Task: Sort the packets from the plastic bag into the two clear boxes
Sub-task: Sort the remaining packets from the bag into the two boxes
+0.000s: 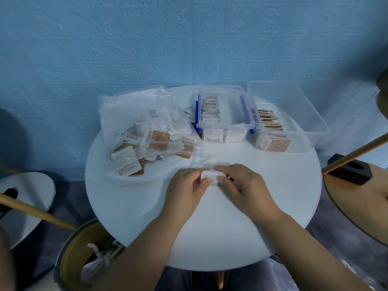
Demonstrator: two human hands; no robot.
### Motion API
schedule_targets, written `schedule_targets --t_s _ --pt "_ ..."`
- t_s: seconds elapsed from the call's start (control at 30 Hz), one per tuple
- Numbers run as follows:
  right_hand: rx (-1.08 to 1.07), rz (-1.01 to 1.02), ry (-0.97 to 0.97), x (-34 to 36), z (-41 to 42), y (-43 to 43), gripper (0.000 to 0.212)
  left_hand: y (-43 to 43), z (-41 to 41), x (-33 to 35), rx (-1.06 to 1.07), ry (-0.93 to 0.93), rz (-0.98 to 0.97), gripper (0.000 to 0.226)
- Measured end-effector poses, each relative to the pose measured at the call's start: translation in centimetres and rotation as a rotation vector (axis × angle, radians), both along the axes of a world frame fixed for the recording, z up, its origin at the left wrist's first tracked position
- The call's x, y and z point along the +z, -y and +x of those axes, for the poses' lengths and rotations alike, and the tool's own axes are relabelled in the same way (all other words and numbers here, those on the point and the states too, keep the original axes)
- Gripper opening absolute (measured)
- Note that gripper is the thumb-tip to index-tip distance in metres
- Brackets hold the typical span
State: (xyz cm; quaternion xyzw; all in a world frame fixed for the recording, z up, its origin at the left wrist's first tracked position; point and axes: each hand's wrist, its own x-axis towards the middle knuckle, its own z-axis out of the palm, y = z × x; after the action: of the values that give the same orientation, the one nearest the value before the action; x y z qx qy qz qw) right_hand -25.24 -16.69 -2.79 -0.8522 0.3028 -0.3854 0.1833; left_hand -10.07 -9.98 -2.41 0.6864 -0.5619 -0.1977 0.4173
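Note:
A small white packet [212,176] lies on the round white table [201,232] near its middle. My left hand [186,191] pinches its left end and my right hand [245,185] grips its right end. A clear plastic bag [144,131] with several white and brown packets lies at the back left. A clear box with blue clips [224,122] stands behind the hands with white packets standing in a row. To its right a second clear box [294,120] holds brown packets.
A yellow-lined bin [84,257] with scraps stands below the table's left front edge. Wooden sticks [37,213] cross at left and right. A round wooden surface [361,208] with a black block sits at right. Another round white table [23,204] is at left.

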Motion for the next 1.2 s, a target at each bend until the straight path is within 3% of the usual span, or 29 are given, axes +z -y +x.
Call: schedule_targets --t_s 0.13,0.3,0.47,0.67,0.8,0.87,1.03,1.2 --pt "0.033 0.093 0.007 0.3 0.0 0.0 0.024 0.0 0.0 0.1 -0.002 0.034 0.009 0.021" --pt "0.122 0.247 -0.126 2.1 -0.1 1.2 0.015 0.0 0.1 0.7 -0.035 0.115 0.016 0.016" --pt "0.174 0.291 -0.194 6.8 -0.1 3.7 0.013 2.3 0.4 3.8 -0.060 0.237 -0.102 0.019" --pt "0.190 0.201 -0.286 11.3 -0.4 7.2 0.019 6.4 -0.1 6.7 -0.080 0.184 -0.214 0.025" --pt "0.171 0.325 -0.310 11.9 -0.6 9.9 0.024 8.7 -0.6 6.6 -0.037 0.060 -0.204 0.032" --pt "0.153 0.358 -0.292 11.9 -0.6 11.4 0.026 9.7 -0.5 6.1 0.024 0.096 -0.238 0.033" --pt "0.002 0.259 -0.289 12.0 -0.1 16.0 0.024 11.8 0.7 3.0 0.181 0.324 -0.362 0.053" --pt "-0.003 0.151 -0.508 10.6 1.1 18.7 0.017 12.3 0.5 0.9 0.244 0.275 -0.421 0.054"
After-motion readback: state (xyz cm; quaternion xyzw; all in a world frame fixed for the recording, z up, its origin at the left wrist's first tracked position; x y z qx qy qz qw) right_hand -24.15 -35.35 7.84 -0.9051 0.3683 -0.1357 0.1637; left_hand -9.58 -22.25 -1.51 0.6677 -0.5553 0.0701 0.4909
